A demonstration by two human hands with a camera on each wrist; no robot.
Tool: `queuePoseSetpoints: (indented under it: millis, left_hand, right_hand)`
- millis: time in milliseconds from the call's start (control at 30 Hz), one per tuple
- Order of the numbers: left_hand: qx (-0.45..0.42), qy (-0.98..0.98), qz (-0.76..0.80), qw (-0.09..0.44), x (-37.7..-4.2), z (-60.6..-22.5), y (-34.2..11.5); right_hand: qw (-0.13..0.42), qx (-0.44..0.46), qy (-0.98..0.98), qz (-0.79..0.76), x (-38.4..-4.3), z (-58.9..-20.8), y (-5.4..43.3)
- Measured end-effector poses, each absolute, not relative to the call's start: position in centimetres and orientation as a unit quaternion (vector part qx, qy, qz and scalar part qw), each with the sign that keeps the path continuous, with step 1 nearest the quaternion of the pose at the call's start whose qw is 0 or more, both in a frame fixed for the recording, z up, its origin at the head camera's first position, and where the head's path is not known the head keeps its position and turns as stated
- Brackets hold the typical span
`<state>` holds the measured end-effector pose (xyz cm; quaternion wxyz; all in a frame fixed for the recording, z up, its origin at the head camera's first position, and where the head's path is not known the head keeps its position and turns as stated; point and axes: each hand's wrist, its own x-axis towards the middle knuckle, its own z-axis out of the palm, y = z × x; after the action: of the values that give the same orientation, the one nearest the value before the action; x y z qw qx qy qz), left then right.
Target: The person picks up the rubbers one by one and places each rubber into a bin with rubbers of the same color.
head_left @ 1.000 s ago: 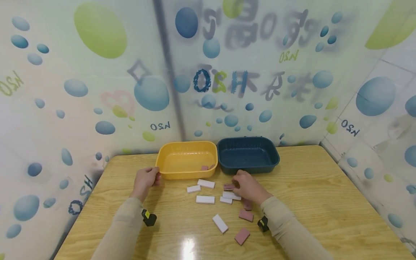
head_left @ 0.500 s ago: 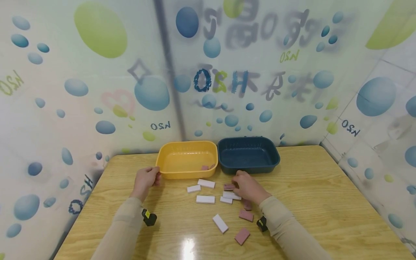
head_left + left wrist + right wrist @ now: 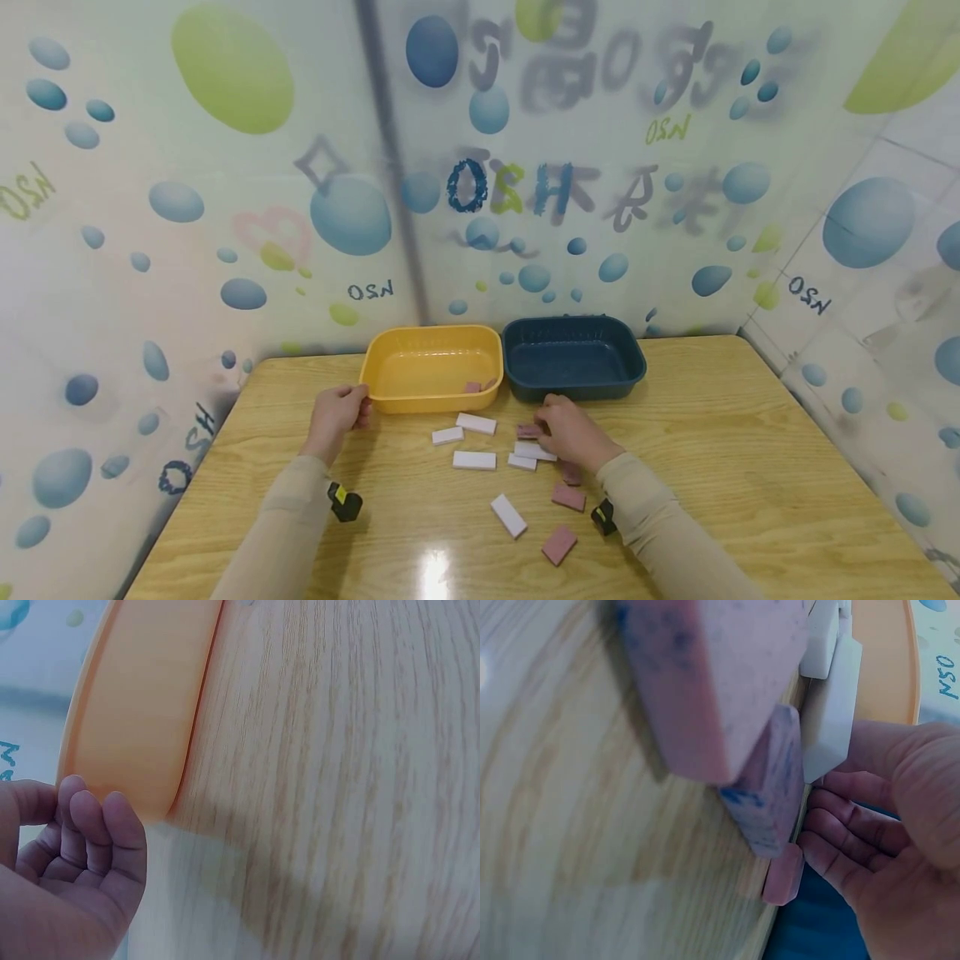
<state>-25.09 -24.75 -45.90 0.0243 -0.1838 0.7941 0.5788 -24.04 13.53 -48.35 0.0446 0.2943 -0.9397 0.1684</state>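
Note:
My left hand (image 3: pixel 341 417) pinches the near left corner of the yellow tray (image 3: pixel 431 406) between thumb and fingers; the left wrist view shows the fingertips (image 3: pixel 90 814) at the tray's rim. In front of the navy tray (image 3: pixel 577 390), my right hand (image 3: pixel 577 432) has its thumb and forefinger at the right end of a pink rectangular block (image 3: pixel 527 432). That grip is mostly hidden behind a white block (image 3: pixel 832 712) in the right wrist view. Speckled pink blocks with blue marks, one large in front (image 3: pixel 712 690), lie below the palm, and a small pink block (image 3: pixel 784 874) is beside the fingertips.
Several white blocks (image 3: pixel 474 461) and pink blocks (image 3: pixel 558 545) lie scattered on the wooden table (image 3: pixel 712 467). Pink pieces (image 3: pixel 472 387) sit inside the yellow tray. The two trays stand side by side against a patterned wall (image 3: pixel 480 250).
Both hands stay in place, at the yellow tray's corner and the pink block. The right wrist shifts very slightly to the left; trays and blocks keep their positions.

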Motion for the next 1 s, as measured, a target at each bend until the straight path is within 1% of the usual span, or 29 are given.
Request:
queuePoseSetpoints:
  millis: [500, 1000]
  left_hand:
    - [-0.189, 0.793, 0.578, 0.023, -25.10, -46.02, -24.67]
    - [-0.185, 0.794, 0.579, 0.018, -25.12, -46.10, -24.69]
  right_hand:
    - [0.049, 0.284, -0.939, 0.186, -24.17, -48.64, 13.47]
    - [0.139, 0.303, -0.921, 0.203, -23.58, -47.67, 12.79]
